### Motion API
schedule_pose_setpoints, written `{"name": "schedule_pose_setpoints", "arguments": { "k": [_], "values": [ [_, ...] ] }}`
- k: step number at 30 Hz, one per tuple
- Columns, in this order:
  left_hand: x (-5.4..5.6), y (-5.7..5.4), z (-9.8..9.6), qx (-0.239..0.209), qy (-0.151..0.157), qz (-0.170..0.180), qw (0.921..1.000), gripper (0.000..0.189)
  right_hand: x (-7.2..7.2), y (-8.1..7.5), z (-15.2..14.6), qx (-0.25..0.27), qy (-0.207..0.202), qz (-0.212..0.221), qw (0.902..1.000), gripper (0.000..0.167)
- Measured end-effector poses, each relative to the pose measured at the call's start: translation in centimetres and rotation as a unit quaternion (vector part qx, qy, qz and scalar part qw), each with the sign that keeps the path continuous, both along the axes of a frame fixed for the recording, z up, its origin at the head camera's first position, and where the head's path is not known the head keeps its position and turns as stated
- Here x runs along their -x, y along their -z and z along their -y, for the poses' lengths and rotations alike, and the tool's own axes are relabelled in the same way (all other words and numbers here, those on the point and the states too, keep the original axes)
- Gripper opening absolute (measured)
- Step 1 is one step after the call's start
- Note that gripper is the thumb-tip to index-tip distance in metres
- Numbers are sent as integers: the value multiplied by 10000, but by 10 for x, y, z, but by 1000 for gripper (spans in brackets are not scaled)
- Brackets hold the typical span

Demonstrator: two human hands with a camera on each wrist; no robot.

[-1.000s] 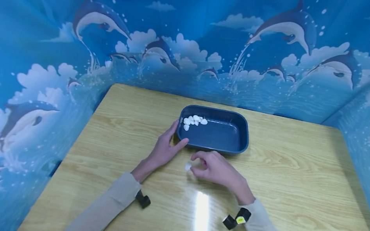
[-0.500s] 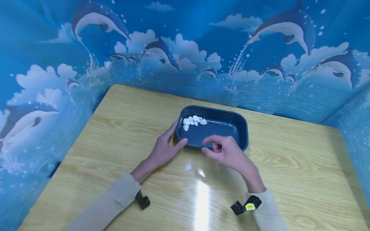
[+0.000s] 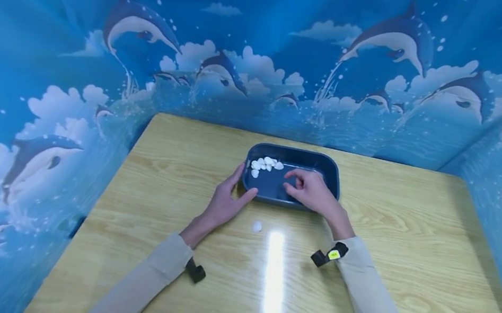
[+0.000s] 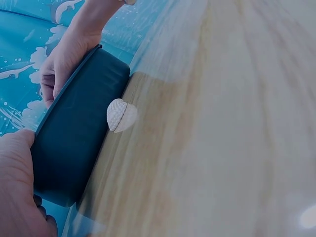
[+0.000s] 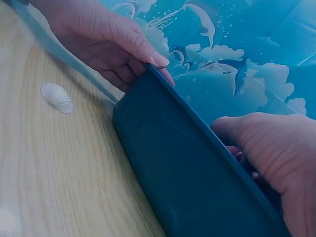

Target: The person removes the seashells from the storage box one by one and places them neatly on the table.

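Observation:
A dark blue plastic tray (image 3: 271, 186) sits toward the back of the table. My left hand (image 3: 223, 202) grips its near left corner, thumb at the rim and the other fingers along the outer side. In the right wrist view the left hand (image 5: 111, 42) shows curled fingers against that corner. Several white seashells (image 3: 265, 164) lie at the tray's left end. My right hand (image 3: 315, 191) reaches inside the tray's right half, thumb and forefinger bent toward each other; whether they pinch anything is hidden. One ribbed white seashell (image 4: 121, 115) lies on the table before the tray.
The wooden table (image 3: 157, 272) runs up to a blue curtain (image 3: 266, 46) printed with dolphins behind and at the sides. Bright glare (image 3: 274, 277) marks the tabletop near the front. Small black cameras are strapped to both wrists.
My right hand has moved from beside the shell on the table, over the tray's near rim, into the tray. The left hand stays on the corner, and that shell remains in place.

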State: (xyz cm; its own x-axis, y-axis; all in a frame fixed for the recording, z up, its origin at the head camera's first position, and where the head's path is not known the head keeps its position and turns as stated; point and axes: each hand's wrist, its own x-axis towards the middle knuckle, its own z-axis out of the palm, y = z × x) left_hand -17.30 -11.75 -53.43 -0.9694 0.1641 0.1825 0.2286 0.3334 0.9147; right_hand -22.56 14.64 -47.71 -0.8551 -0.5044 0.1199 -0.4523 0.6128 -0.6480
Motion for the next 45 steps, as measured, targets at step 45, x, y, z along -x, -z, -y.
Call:
{"name": "schedule_pose_setpoints", "arguments": {
  "k": [45],
  "values": [
    [-2, -4, -3, 15, -74, 15, 10000, 81, 60, 5, 18, -1931, 108, 164, 9810, 21]
  ]
}}
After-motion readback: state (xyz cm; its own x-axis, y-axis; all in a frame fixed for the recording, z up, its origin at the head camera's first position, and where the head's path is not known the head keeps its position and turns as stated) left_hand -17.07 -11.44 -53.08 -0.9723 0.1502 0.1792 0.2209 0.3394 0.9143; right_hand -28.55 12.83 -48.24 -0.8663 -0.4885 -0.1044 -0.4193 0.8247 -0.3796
